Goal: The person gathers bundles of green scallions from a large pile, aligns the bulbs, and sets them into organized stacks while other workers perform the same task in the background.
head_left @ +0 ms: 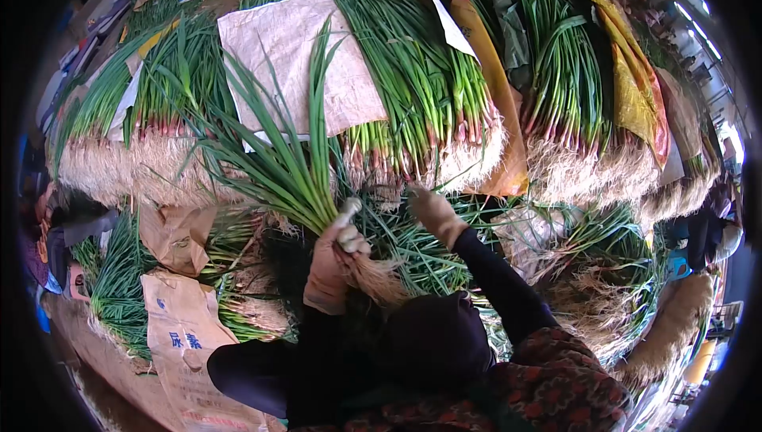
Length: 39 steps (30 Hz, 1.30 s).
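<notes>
My left hand (332, 264), in a pale glove, is closed around a bunch of green garlic plants (305, 186); their leaves fan up and left, and their roots hang at the lower right. To the right, my right hand (432, 211), gloved too, reaches toward the root ends of a stacked row of plants (421, 91). Blur hides its fingertips, so whether they hold anything is unclear. Loose green leaves (421, 253) lie between and below the hands.
A pale woven sack (298, 59) covers part of the back row. More bundles (563, 75) stand at right beside a yellow-orange sack (635, 75). A printed brown sack (186, 345) lies at lower left. Tangled plants with roots (603, 297) are piled at lower right.
</notes>
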Tool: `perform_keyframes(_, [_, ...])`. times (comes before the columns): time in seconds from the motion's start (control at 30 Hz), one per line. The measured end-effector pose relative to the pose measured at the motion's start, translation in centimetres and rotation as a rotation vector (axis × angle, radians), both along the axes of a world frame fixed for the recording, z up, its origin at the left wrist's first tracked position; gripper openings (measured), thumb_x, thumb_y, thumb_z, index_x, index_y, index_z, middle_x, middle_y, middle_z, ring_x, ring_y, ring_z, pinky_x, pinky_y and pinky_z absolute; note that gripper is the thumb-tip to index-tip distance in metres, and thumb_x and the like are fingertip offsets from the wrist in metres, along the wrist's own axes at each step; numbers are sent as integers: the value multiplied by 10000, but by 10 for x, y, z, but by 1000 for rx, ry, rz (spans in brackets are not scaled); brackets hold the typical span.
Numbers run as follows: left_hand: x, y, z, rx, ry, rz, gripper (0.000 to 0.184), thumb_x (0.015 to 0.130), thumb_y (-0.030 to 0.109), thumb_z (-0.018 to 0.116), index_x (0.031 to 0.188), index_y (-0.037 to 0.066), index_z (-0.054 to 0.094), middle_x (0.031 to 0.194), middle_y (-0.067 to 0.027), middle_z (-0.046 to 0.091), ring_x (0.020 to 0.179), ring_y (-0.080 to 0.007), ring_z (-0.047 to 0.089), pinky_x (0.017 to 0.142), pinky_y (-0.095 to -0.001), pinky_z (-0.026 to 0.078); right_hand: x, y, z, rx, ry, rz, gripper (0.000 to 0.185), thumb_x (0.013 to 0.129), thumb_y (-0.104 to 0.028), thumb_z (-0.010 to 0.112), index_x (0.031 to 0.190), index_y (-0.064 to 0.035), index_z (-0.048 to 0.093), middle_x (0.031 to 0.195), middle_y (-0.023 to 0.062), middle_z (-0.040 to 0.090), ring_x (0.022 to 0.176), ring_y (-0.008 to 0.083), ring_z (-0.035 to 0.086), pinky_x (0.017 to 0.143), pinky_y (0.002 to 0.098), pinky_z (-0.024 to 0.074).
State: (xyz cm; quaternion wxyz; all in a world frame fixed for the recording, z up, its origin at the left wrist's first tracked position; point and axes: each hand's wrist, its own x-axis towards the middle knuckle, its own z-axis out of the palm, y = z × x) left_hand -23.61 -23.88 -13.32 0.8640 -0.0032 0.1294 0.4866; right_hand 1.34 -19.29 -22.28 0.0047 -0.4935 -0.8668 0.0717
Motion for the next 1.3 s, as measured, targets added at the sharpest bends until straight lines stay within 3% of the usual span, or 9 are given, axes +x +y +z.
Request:
perform_keyframes(0.27, [16,-6,-10,17,799,78,210,891,159,523,1049,31,579,788,-35,614,546,-100,544,493,-203,405,-43,-1,12,141,-277,120,431,842,-58,443,1272,-74,415,976,87,562,556,93,521,376,222,419])
perform_keyframes(0.37, [17,-11,-41,129,899,-27,198,881,136,522,1009,10,604,776,-66,633,543,-93,574,457,-177,390,-59,-57,-6,-138,381,279,250,887,-114,471,1124,-45,508,884,61,559,584,108,544,484,261,461])
perform_keyframes(0.57, [37,-14,-56,39,882,63,154,858,126,537,889,-7,608,605,-93,598,394,-120,520,357,-192,349,-51,-10,64,-924,1105,-528,349,906,-226,499,1173,-1,504,913,116,617,645,147,574,592,284,494])
perform_keyframes(0.7, [24,-21,-34,18,859,-76,162,855,119,534,898,-20,603,686,-99,619,453,-126,548,427,-207,430,-84,-5,-35,-635,1519,-495,317,894,-185,552,1105,52,543,852,103,619,747,118,551,658,249,473])
perform_keyframes(0.83, [28,-29,-40,-8,805,44,130,856,94,519,917,-2,582,769,-93,618,591,-144,583,557,-243,484,-70,-13,-25,-183,453,100,257,884,-209,507,1003,-2,603,946,174,641,850,282,619,740,333,488])
perform_keyframes(0.93, [33,-32,-24,-4,647,85,108,863,86,509,929,14,554,792,-94,607,657,-154,570,616,-265,478,-76,-22,42,-736,-224,-93,255,802,-191,573,1024,-66,582,889,108,625,804,264,606,728,338,488])
perform_keyframes(1.03, [26,-19,-22,71,434,27,101,879,97,488,936,22,525,813,-94,598,690,-162,545,659,-278,469,-38,-33,-40,-682,279,-11,276,796,-196,576,1042,-72,573,845,92,613,713,277,586,680,357,490])
perform_keyframes(1.17, [26,-19,-23,53,494,-24,151,901,149,456,964,24,512,810,-72,575,671,-163,527,644,-271,454,-67,-19,65,-1318,1644,-477,248,922,-254,492,1037,-46,566,683,-7,544,558,73,536,475,204,429])
perform_keyframes(1.3, [27,-23,-1,123,357,-31,170,904,178,475,981,31,510,823,-46,558,680,-166,525,651,-294,449,-76,-13,28,-1135,1583,-496,207,921,-246,494,958,-62,579,672,-41,509,521,62,497,437,202,405])
